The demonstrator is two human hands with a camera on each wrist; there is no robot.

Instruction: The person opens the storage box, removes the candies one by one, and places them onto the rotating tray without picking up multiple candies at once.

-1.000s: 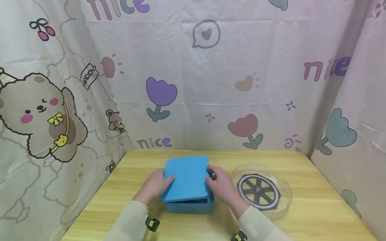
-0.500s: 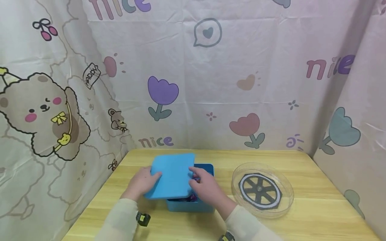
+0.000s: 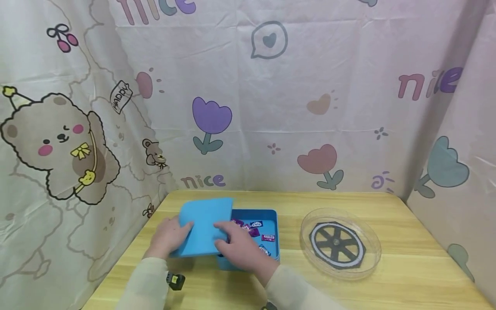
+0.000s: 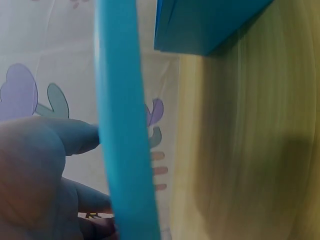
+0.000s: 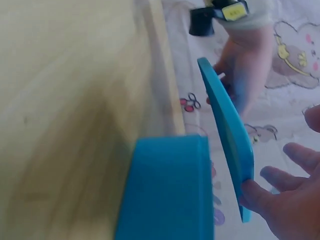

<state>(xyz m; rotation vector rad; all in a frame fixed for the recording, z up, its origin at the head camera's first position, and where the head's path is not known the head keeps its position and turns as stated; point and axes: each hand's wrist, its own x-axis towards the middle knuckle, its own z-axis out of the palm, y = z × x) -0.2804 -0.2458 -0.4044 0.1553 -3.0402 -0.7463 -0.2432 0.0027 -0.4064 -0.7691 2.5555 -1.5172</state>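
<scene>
A flat blue lid [image 3: 203, 232] hangs tilted over the left side of an open blue box [image 3: 276, 224] on the wooden table [image 3: 407, 275]. My left hand [image 3: 176, 232] grips the lid's left edge and my right hand [image 3: 226, 234] holds its right edge, fingers lying on top. Several wrapped candies [image 3: 255, 231] show in the uncovered right part of the box. In the left wrist view the lid's edge [image 4: 125, 125] runs past my left hand [image 4: 55, 160], with the box [image 4: 200, 25] beyond. In the right wrist view the lid [image 5: 227, 135] floats beside the box [image 5: 165, 190], my right hand [image 5: 272, 192] at its end.
A clear round plate [image 3: 368, 252] with a dark spoked-wheel pattern stands right of the box. Printed curtains close in the table at the back and on both sides. The table's left edge lies close to my left hand.
Both hands have lifted the lid off the box and carried it to the left. The candies inside have come into sight.
</scene>
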